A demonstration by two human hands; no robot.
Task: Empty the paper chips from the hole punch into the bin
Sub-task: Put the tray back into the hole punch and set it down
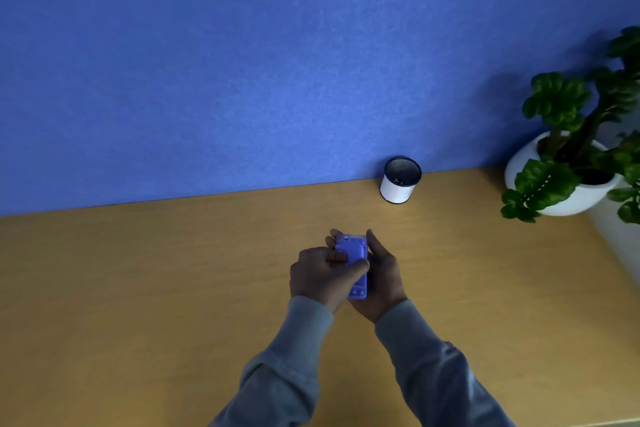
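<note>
Both hands are on the hole punch (pixel 355 267), held just above the wooden desk (pixel 138 288) in front of the person; the right hand (pixel 382 279) cradles it from beneath and the side, fingers wrapped up its far edge, while the left hand (pixel 320 274) is closed over its near face, thumb pressed across the body as if working at the chip tray; whether that tray is loose yet I cannot tell from where I stand. Its long axis runs away from the person, tipped a little to the right, pale underside facing up. What matters is the bin (pixel 400 180): it stands well apart, farther back against the blue partition (pixel 242 62) and off to the right, mouth open and tilted toward us, a few specks visible inside. My guess is the right hand, being on that side, has the shorter carry; the punch should stay level until over the rim, or chips may scatter on the desk. Farther right sits a potted plant (pixel 571 149), clear of the path.
</note>
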